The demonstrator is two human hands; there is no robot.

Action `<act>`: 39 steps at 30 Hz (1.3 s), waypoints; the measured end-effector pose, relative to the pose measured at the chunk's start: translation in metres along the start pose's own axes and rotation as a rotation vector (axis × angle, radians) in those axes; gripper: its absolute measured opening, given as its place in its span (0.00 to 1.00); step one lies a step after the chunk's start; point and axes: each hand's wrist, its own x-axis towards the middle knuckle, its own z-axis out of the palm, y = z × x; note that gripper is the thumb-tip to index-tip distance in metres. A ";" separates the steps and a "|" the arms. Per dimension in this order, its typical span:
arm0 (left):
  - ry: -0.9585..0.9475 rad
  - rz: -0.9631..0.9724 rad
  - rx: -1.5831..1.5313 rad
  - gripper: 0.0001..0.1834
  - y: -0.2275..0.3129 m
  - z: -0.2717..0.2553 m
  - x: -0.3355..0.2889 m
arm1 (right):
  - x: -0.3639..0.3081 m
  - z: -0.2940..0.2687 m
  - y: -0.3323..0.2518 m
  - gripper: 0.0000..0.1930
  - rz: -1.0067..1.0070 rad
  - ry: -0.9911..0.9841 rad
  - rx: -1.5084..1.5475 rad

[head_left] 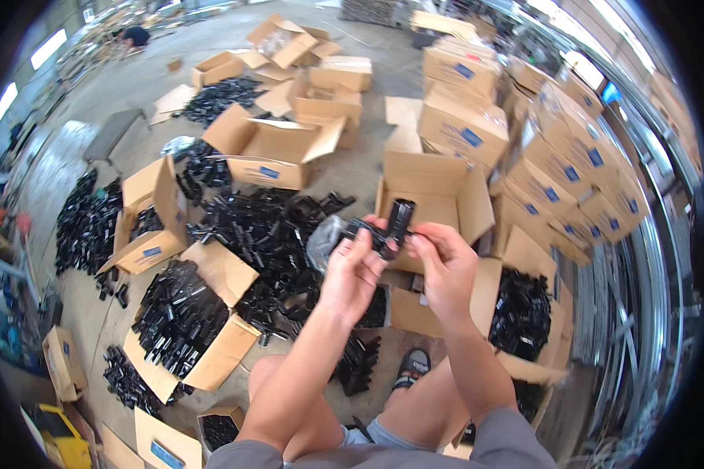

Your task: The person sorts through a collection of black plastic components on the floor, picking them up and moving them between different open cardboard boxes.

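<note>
Left hand (352,270): palm up, holding black tubular fitting (400,221).
Right hand (447,262): fingertips drawn together beside it, hold unclear.
Open carton (430,176): beyond both hands.

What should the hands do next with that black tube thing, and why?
Maybe hold the black tube-shaped part steady with the left grip, so the right grip can work at its side. The left one has hold of it, and the right one's thumb and finger are bunched close beside it. Whether they pinch something small, I can't tell.
</note>
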 end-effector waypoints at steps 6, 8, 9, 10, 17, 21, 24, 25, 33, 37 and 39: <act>-0.027 0.021 0.069 0.16 -0.011 -0.003 -0.005 | -0.006 -0.009 0.021 0.06 0.068 0.200 0.066; -0.025 0.050 0.060 0.17 -0.014 -0.002 -0.007 | -0.011 -0.009 0.019 0.05 0.066 0.182 0.076; -0.011 0.055 0.059 0.17 -0.013 -0.002 -0.009 | -0.012 -0.008 0.021 0.05 0.056 0.174 0.073; 0.004 0.044 0.090 0.17 -0.009 -0.003 -0.010 | -0.012 -0.004 0.020 0.05 0.053 0.159 0.085; 0.017 0.068 0.111 0.18 -0.021 0.001 -0.011 | -0.021 -0.002 0.022 0.06 0.140 0.247 0.164; -0.001 0.052 0.110 0.18 -0.024 0.003 -0.012 | -0.024 -0.002 0.020 0.05 0.209 0.248 0.303; -0.012 0.062 0.137 0.19 -0.024 0.003 -0.014 | -0.026 0.005 0.016 0.05 0.206 0.286 0.295; -0.014 0.068 0.149 0.19 -0.024 0.003 -0.014 | -0.026 0.007 0.016 0.05 0.198 0.304 0.276; -0.013 0.511 1.051 0.23 -0.014 0.021 -0.031 | -0.034 0.002 0.027 0.11 0.371 0.232 0.343; -0.160 0.504 1.387 0.27 -0.016 0.018 -0.033 | -0.029 -0.012 0.046 0.13 0.558 0.123 0.496; -0.206 0.505 1.353 0.27 -0.010 0.023 -0.037 | -0.026 -0.020 0.053 0.13 0.518 0.034 0.488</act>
